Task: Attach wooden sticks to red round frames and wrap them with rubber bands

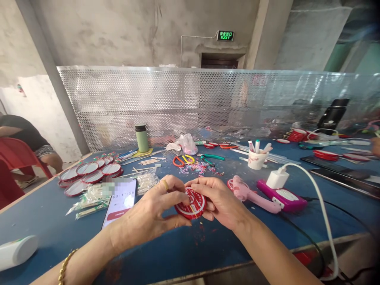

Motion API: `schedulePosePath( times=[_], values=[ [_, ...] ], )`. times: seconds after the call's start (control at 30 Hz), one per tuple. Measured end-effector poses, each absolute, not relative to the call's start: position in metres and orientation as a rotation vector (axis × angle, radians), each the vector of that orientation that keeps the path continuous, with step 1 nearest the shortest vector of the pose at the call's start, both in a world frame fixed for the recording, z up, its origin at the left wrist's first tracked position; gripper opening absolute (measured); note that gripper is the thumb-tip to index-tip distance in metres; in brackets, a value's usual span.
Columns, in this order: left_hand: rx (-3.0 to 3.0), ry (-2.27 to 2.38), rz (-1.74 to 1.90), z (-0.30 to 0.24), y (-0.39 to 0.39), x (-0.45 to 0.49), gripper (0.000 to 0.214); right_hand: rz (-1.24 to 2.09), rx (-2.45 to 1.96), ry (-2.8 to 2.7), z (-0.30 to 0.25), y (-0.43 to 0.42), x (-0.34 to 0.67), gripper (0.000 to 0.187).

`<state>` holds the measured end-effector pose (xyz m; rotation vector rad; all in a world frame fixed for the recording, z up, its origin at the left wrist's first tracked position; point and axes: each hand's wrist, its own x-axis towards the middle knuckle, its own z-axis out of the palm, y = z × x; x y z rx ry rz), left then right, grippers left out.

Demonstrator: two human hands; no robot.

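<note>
A red round disc with white printing [192,204] is held over the front of the blue table. My right hand [221,202] grips its right edge, fingers beneath and thumb near the top. My left hand [162,204] reaches from the left, fingertips on the printed face and thumb by the lower edge. What the left fingertips pinch, if anything besides the disc, is too small to make out. Just behind lies a heap of small coloured bands [198,166]. Right of my right hand is a pink glue gun [252,196], its tip end near another red disc.
Stacked red-rimmed discs [87,169], plastic packets [92,198] and a phone [120,202] lie left. Pliers [212,157], a green bottle [141,138] and a cup of pens [257,160] stand behind. A purple power strip [280,196] with cables sits right. A person sits far left.
</note>
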<state>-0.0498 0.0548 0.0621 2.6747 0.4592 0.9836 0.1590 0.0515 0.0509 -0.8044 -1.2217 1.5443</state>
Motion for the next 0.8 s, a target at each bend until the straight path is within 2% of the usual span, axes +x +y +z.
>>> schedulePosePath(
  times=[0.13,0.2,0.8],
  values=[
    [2.706,0.618,1.027,0.065,0.058,-0.049,0.058,1.526,-0.814,-1.213,0.053,0.050,0.159,0.031],
    [2.706,0.687,1.037,0.065,0.060,-0.049,0.063,1.523,-0.818,-1.202,0.054,0.049,0.159,0.031],
    [2.699,0.520,0.951,0.063,0.067,-0.053,0.041,1.533,-0.856,-1.193,0.053,0.049,0.158,0.032]
  ],
)
